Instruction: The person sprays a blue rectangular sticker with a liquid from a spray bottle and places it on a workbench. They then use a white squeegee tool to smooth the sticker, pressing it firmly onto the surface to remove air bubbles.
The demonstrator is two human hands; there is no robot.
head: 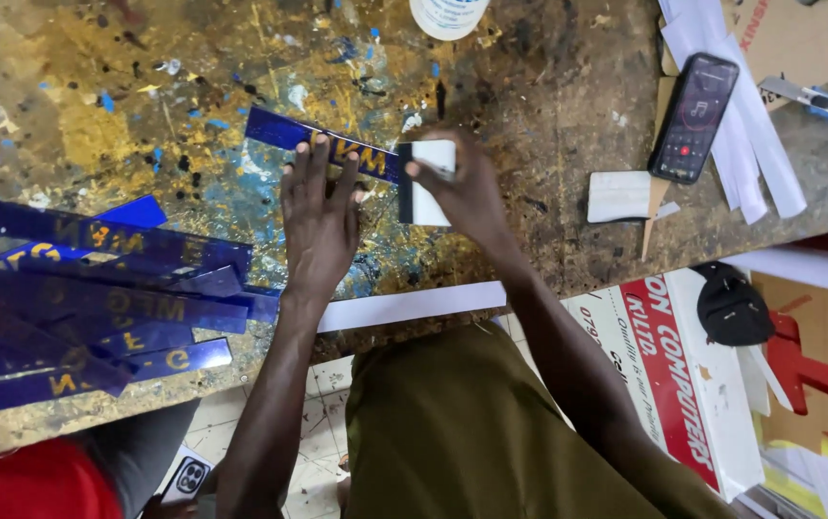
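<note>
A blue strip (322, 141) is pinned flat by the left hand (318, 216) (fingers spread). A white card (425, 183), at three o'clock, is clamped in the right hand (467, 187).

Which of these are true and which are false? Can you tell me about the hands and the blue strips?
1. The left hand lies flat on a blue strip with gold letters. True.
2. The right hand holds a red hammer. False: it holds a white rectangular block with a dark edge.
3. A pile of blue lettered strips lies beside the left hand. True.
4. The black smartphone has a dark, switched-off screen. False: its screen is lit.
</note>
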